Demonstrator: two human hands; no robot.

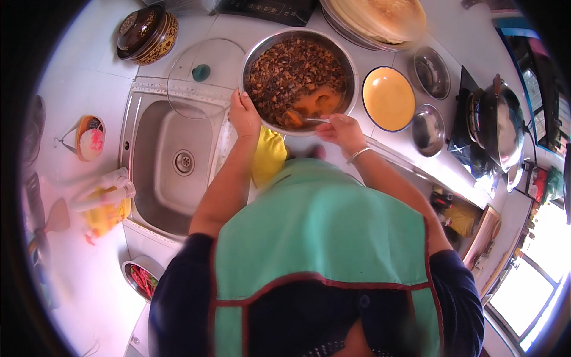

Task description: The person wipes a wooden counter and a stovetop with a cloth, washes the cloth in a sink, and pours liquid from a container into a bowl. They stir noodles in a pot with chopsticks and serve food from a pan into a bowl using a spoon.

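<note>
We found the large steel bowl (300, 77) standing on the white counter (89, 77) directly ahead of the person, at twelve o'clock from the apron (321, 220), with the sink (172, 160) at its eight o'clock. The bowl held a dark chopped filling (291, 68), with a pool of orange oil at its five o'clock side. We noted the left hand (244, 113) closed over the near rim at seven o'clock, thumb inside and fingers outside, steadying the bowl. The right hand (340, 128) was closed round the handle of a spoon (303, 118), whose head lay in the oil pool. In our judgement the mixing was in hand and unfinished, since the oil sat apart from the filling. We judged that good practice called for a firm left grip, strokes drawn from the oil at five o'clock across to eleven o'clock, and the spoon kept low, as the bowl stood close to the counter edge. A yellow dish (388, 98) stood at three o'clock, and a glass lid (199, 74) at nine o'clock.
</note>
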